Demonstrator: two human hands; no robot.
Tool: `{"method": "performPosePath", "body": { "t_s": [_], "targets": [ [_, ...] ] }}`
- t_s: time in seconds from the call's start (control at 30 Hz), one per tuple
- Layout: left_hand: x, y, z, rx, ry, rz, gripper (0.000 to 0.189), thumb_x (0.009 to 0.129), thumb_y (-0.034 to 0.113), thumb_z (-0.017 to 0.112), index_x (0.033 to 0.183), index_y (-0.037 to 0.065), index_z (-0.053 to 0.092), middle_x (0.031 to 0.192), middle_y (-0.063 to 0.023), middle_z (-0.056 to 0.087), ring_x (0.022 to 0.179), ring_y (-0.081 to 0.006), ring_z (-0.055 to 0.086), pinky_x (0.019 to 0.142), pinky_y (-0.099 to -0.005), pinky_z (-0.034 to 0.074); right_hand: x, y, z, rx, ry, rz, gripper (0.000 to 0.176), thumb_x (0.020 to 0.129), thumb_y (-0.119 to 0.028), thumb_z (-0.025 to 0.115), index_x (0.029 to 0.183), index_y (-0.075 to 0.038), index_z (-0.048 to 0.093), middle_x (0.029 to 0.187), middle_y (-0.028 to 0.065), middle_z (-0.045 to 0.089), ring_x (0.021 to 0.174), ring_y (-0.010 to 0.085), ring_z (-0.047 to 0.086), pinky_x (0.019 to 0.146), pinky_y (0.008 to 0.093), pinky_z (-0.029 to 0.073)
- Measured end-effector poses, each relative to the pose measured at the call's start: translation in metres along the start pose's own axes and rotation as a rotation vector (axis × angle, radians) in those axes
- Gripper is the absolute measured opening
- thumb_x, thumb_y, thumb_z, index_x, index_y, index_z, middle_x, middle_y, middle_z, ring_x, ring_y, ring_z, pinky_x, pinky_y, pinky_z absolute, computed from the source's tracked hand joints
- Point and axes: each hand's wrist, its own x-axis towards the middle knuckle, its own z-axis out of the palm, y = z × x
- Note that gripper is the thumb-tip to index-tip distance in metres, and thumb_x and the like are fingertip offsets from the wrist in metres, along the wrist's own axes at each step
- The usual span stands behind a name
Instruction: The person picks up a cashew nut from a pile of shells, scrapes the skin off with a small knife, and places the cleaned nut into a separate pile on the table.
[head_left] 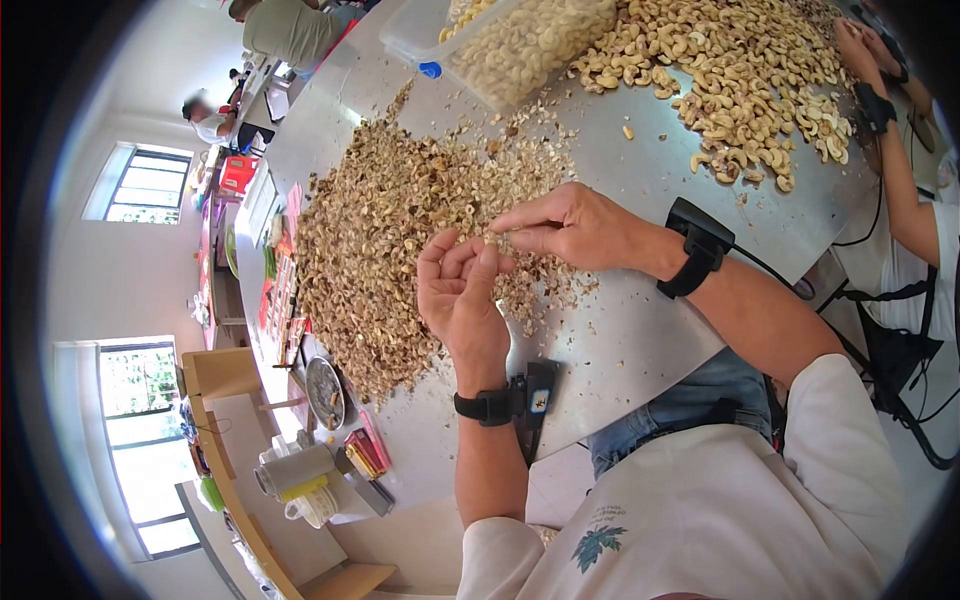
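Over the right part of a big heap of small broken nut pieces (370,240), my two hands meet at the fingertips. My left hand (465,295) is pinched, palm up, around something too small to make out. From the right, my right hand (565,228) reaches in with thumb and forefinger close together at the same spot; what lies between them is hidden. Beyond my hands a clear plastic tub (520,50) holds pale cashews. To its right lies a pile of whole cashews (740,80) on the metal table (655,330).
A round metal dish (325,393) sits at the table's left edge, near stacked boxes (366,453) and a roll (295,470). A co-worker's arms (900,180) reach in at the right. Another person (290,35) is at the upper left. Cables hang from my wrist straps.
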Motion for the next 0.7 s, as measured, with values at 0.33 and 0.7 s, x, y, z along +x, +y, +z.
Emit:
{"method": "performPosePath", "body": {
  "t_s": [0.33, 0.7],
  "targets": [
    [0.001, -0.002, -0.002, -0.053, -0.052, 0.032, 0.038, 0.083, -0.008, 0.059, 0.117, -0.005, 0.042, 0.093, -0.0128, 0.062, 0.075, -0.0167, 0.062, 0.071, -0.0278, 0.051, -0.002, -0.018, -0.003, 0.314, -0.075, 0.250, 0.026, 0.090, -0.013, 0.057, 0.114, -0.004, 0.063, 0.061, -0.0023, 0.052, 0.053, 0.0036, 0.046, 0.046, 0.0202, 0.038],
    [0.004, -0.007, -0.006, -0.109, -0.101, 0.047, 0.040, 0.085, -0.009, 0.055, 0.122, -0.005, 0.040, 0.100, -0.0142, 0.062, 0.081, -0.0184, 0.062, 0.075, -0.0296, 0.052, 0.000, -0.010, -0.002, 0.200, -0.035, 0.116, 0.029, 0.089, -0.012, 0.057, 0.115, 0.000, 0.061, 0.069, 0.0003, 0.057, 0.058, 0.0049, 0.048, 0.052, 0.0224, 0.040]
  ]
}}
